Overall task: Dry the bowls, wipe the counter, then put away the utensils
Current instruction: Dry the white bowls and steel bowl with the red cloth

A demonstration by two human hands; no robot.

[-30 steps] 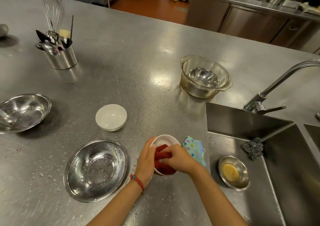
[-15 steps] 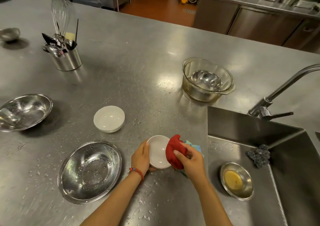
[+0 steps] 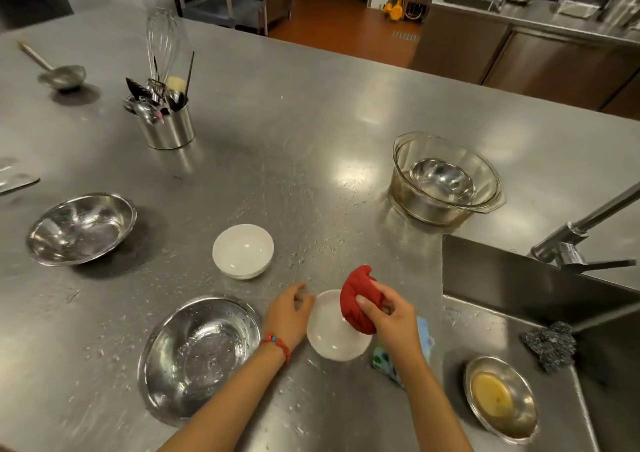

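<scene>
A small white bowl stands upright on the wet steel counter near the sink. My left hand has its fingers curled on the bowl's left rim. My right hand grips a bunched red cloth over the bowl's right rim. A second white bowl sits just behind. A perforated steel bowl lies to the left, and another steel bowl farther left. A steel cup of utensils with a whisk stands at the back left.
A glass bowl with a steel bowl inside stands behind the sink corner. A dotted blue cloth lies under my right wrist. The sink holds a small steel dish and a scourer. A ladle lies far left.
The red cloth came out of the small white bowl and now sits at its right rim. The bowl went from tilted in my left hand to upright on the counter.
</scene>
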